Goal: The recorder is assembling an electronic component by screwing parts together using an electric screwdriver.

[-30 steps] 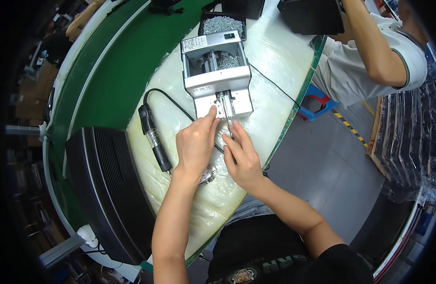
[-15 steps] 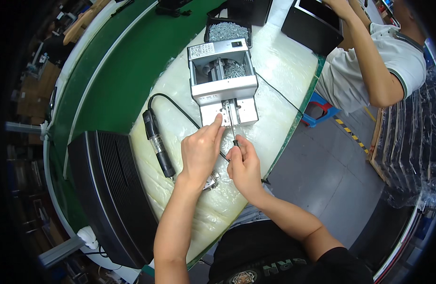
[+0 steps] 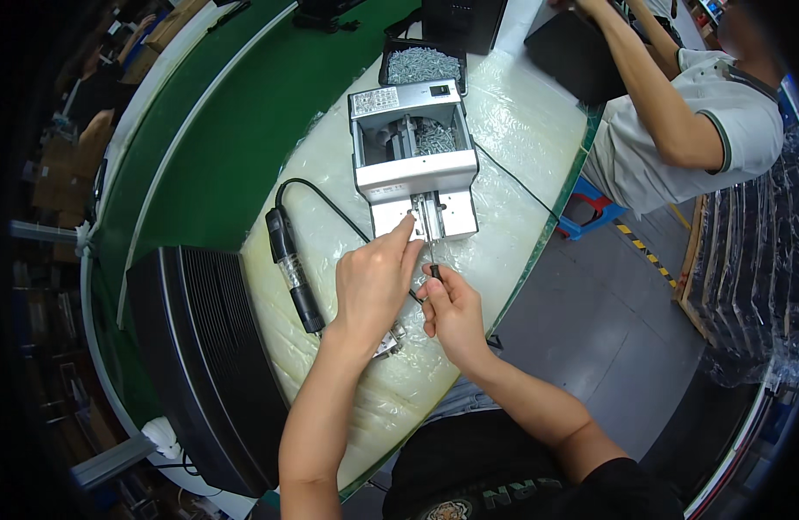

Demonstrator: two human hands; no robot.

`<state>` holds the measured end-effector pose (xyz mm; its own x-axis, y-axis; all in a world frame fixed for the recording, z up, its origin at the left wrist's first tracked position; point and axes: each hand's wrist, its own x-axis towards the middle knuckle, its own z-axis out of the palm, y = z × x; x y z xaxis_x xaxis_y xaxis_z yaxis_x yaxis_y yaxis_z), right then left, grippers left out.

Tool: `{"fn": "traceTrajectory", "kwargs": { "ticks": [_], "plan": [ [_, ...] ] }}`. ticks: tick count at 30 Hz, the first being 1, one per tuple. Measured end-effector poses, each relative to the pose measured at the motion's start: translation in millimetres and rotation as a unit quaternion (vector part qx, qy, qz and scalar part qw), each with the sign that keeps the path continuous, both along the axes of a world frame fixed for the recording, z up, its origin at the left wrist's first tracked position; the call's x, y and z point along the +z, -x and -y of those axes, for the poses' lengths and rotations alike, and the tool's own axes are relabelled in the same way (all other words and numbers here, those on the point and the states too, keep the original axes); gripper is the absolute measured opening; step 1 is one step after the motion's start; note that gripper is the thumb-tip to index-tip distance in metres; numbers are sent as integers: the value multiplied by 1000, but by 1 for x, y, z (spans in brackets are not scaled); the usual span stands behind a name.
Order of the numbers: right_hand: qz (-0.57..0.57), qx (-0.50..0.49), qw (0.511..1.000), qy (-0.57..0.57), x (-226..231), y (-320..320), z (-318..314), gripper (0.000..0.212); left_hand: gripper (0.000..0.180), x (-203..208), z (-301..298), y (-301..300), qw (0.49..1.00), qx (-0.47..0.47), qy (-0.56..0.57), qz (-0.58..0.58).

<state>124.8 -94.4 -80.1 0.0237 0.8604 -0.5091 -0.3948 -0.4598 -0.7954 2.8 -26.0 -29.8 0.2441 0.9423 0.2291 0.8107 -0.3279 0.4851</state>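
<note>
A silver screw feeder machine (image 3: pixel 419 166) stands on the plastic-covered table, with screws in its hopper (image 3: pixel 438 136) and a narrow rail (image 3: pixel 427 215) at its front. My left hand (image 3: pixel 371 276) rests at the front of the machine, index finger stretched out and its tip touching beside the rail. The thumb points forward too; the other fingers are partly hidden. In my right hand (image 3: pixel 454 318) is a thin screwdriver (image 3: pixel 434 272), its black handle pinched between thumb and fingers. The slim shaft points forward to the rail's front end; whether its tip touches cannot be made out.
Left of my hands lies an electric screwdriver (image 3: pixel 293 270) with a black cable. A small metal part (image 3: pixel 389 341) sits beneath my left wrist. Behind the feeder is a black tray of screws (image 3: pixel 424 65). A large black ribbed case (image 3: pixel 204 355) borders the left; a co-worker (image 3: pixel 685 121) handles a black panel (image 3: pixel 577 56).
The view has shifted slightly. My right hand's fingers have changed position on the screwdriver handle, while my left index finger stays at the rail. The co-worker's black panel has tilted and moved.
</note>
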Motion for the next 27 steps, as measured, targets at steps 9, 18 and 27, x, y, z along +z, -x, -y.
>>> {"fn": "traceTrajectory", "kwargs": {
  "ticks": [9,18,27],
  "plan": [
    [16,-3,1000,-10,-3,1,7,33,25,24,-16,-12,996,-5,72,-43],
    [42,-6,998,-46,-8,2,14,33,22,13,-21,-9,998,-40,42,-34],
    [54,-21,997,-60,-13,4,18,33,14,26,-32,-5,970,-146,-16,-193]
  ]
}}
